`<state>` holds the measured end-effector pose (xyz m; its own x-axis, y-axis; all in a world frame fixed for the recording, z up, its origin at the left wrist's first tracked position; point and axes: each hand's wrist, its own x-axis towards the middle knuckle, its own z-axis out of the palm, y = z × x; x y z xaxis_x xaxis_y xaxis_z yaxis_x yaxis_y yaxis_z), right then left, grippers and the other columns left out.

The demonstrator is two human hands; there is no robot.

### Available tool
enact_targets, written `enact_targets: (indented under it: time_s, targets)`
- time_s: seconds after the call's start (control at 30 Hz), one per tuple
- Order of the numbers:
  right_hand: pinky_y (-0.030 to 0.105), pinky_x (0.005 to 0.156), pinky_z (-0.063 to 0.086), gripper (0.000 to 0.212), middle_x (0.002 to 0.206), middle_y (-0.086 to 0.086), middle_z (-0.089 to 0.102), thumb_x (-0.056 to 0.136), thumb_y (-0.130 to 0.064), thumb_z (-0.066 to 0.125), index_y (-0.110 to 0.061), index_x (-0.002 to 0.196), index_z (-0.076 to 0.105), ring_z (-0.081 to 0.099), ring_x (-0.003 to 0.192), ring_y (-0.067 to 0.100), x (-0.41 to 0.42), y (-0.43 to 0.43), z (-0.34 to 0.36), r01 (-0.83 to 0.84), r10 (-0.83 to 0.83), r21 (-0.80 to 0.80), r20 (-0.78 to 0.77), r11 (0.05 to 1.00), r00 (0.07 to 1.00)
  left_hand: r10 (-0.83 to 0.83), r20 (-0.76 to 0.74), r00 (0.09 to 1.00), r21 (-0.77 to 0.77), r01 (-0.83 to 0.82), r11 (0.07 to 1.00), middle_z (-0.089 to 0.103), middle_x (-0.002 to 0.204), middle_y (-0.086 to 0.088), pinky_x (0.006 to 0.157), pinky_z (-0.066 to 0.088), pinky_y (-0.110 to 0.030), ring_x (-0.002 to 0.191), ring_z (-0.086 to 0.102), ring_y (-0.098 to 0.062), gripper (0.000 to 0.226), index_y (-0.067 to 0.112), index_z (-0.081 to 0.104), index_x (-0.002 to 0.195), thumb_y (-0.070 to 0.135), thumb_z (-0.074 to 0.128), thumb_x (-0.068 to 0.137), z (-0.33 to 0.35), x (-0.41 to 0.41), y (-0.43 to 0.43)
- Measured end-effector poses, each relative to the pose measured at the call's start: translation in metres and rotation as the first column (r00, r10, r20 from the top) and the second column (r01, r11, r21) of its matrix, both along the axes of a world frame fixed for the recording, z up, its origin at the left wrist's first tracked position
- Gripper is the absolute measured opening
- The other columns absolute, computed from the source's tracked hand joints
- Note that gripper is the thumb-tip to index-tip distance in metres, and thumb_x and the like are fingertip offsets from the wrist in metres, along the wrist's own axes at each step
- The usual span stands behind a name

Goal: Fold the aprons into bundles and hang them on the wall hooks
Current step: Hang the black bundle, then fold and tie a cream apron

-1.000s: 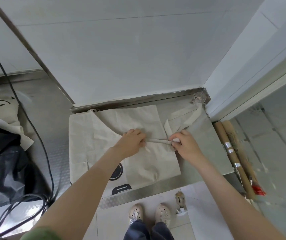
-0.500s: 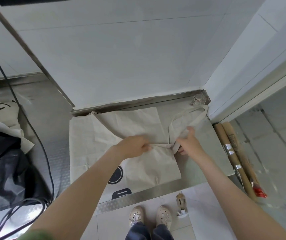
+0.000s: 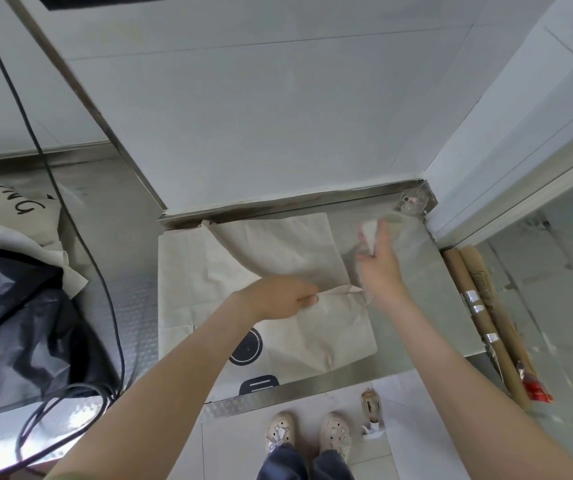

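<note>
- Apron (image 3: pixel 278 251): beige, creased cloth lying flat on the steel desk (image 3: pixel 427 306), its far edge against the wall and its near edge at the desk's front rim. The upper part is folded over diagonally.
- Prints: 1 black disc (image 3: pixel 247 348), partly hidden by the left forearm, and 1 black rounded block (image 3: pixel 259 384) with pale bars at the front rim. No words can be read on the apron.
- Strap (image 3: pixel 340 291): a narrow beige band running across the apron's middle between both hands.
- Left grip (image 3: pixel 278 299): fingers curled, pinching the strap over the apron's middle.
- Right grip (image 3: pixel 380 271): raised above the bare desk beside the apron, pinching the strap's pale end at its fingertips; blur hides finer detail.
- Cloth (image 3: pixel 8 209): cream, at the far left, with black letters cut off and unreadable.
- Rolls (image 3: pixel 486 323): 2 brown, banded with silver tape, along the desk's right side.
</note>
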<state>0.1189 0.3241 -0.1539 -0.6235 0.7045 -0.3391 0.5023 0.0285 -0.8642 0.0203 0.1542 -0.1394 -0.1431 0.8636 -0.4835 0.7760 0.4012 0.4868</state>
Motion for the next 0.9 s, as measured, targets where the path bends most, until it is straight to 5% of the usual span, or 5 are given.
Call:
enact_targets:
  time_s: [0.17, 0.33, 0.47, 0.67, 0.9]
  targets:
    - [0.025, 0.113, 0.031, 0.08, 0.132, -0.019, 0.051, 0.081, 0.021, 0.028, -0.041, 0.126, 0.051, 0.043, 0.129, 0.0, -0.008, -0.02, 0.013, -0.701, 0.704, -0.07, 0.043, 0.709, 0.708, -0.065, -0.209, 0.976, 0.164, 0.1, 0.981, 0.064, 0.122, -0.001, 0.085, 0.044, -0.034, 0.114, 0.056, -0.027, 0.034, 0.02, 0.053, 0.132, 0.018, 0.04, 0.1, 0.0, 0.002, -0.011]
    - [0.017, 0.061, 0.046, 0.052, 0.086, -0.011, 0.071, 0.087, 0.003, 0.042, -0.038, 0.104, 0.069, 0.064, 0.072, 0.007, -0.007, -0.018, 0.012, -0.716, 0.771, -0.293, 0.314, 0.634, 0.554, -0.047, -0.343, 0.938, 0.387, 0.186, 0.903, 0.07, 0.105, 0.0, 0.063, 0.051, -0.036, 0.09, 0.067, -0.029, 0.035, 0.022, 0.059, 0.123, 0.013, 0.046, 0.092, -0.007, 0.003, -0.03]
    - [0.015, 0.056, 0.035, 0.039, 0.079, -0.008, 0.058, 0.086, 0.001, 0.039, -0.017, 0.11, 0.064, 0.048, 0.064, 0.005, 0.001, -0.019, 0.007, -0.738, 0.788, -0.327, 0.435, 0.59, 0.437, 0.116, -0.403, 0.908, 0.42, 0.071, 0.905, 0.068, 0.087, -0.004, 0.058, 0.051, -0.036, 0.078, 0.063, -0.03, 0.038, 0.018, 0.063, 0.106, 0.038, 0.031, 0.1, -0.013, 0.002, -0.03]
    - [0.015, 0.082, 0.043, 0.029, 0.108, -0.005, 0.061, 0.09, -0.036, 0.054, -0.019, 0.112, 0.059, 0.056, 0.102, 0.007, 0.01, -0.02, 0.012, -0.53, 0.608, -0.356, 0.157, 0.77, 0.778, 0.195, -0.391, 0.899, 0.564, 0.067, 0.823, 0.064, 0.07, -0.002, 0.05, 0.05, -0.028, 0.058, 0.061, -0.026, 0.038, 0.016, 0.073, 0.086, 0.037, 0.041, 0.092, -0.031, 0.001, -0.018]
    - [0.02, 0.087, 0.047, 0.033, 0.113, -0.009, 0.063, 0.089, -0.026, 0.066, -0.026, 0.122, 0.056, 0.06, 0.104, 0.008, 0.034, -0.006, 0.01, -0.634, 0.702, -0.308, 0.239, 0.71, 0.67, 0.267, -0.289, 0.919, 0.432, -0.123, 0.894, 0.063, 0.09, -0.008, 0.078, 0.039, -0.036, 0.087, 0.059, -0.029, 0.037, 0.011, 0.069, 0.096, 0.036, 0.042, 0.099, -0.032, 0.006, -0.006]
